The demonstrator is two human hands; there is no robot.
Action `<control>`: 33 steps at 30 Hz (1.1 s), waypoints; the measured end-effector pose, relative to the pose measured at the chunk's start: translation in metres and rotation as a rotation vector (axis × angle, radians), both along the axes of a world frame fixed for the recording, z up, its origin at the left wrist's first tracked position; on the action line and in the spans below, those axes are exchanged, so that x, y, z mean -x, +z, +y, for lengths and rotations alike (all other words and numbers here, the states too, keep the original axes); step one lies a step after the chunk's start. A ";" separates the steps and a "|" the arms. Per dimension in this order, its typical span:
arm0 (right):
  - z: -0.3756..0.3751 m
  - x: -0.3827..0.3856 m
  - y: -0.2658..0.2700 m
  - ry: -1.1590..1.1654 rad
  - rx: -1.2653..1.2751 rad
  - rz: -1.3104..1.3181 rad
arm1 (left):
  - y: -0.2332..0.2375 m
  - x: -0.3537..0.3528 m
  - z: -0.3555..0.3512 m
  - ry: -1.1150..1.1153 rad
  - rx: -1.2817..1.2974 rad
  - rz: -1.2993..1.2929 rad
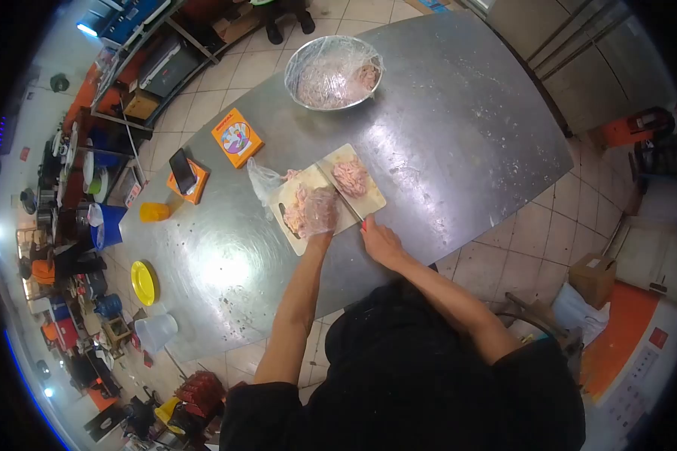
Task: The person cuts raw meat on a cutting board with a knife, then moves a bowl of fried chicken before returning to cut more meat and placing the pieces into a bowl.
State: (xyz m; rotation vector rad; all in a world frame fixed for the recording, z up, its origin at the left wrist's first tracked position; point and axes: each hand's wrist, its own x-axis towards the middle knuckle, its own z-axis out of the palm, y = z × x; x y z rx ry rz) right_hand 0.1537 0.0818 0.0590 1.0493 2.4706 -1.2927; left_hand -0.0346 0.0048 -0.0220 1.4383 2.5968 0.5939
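A pale cutting board (pixel 376 201) lies on the metal table with raw meat on both sides of a knife (pixel 351 208). My right hand (pixel 381 242) is closed round the knife's handle, part of which shows red. The blade runs across the board between a smaller heap of cut meat (pixel 349 177) on the right and a larger pile of raw meat (pixel 296 213) on the left. Over that larger pile sits my left hand (pixel 322 212), inside a clear plastic glove, its curled fingers holding the meat. The glove partly blurs the fingertips.
Beyond the board stands a metal bowl (pixel 334 107) covered with plastic film. A thin plastic bag (pixel 262 180) touches the board's left edge. Farther left are an orange box (pixel 237 137), a phone (pixel 182 171), an orange container (pixel 154 212), a yellow plate (pixel 144 283) and a translucent tub (pixel 156 332).
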 end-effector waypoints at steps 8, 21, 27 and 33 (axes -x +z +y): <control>0.002 0.016 -0.014 -0.041 -0.039 0.047 | 0.026 -0.014 -0.001 0.086 0.218 0.069; 0.000 -0.067 -0.009 0.045 -0.098 -0.051 | 0.022 -0.029 -0.020 0.264 0.296 -0.060; 0.005 0.005 -0.019 0.025 -0.154 0.043 | 0.044 -0.041 -0.025 0.340 0.248 -0.185; 0.022 0.026 -0.009 0.069 -0.179 0.039 | 0.035 -0.027 -0.037 0.304 0.421 -0.202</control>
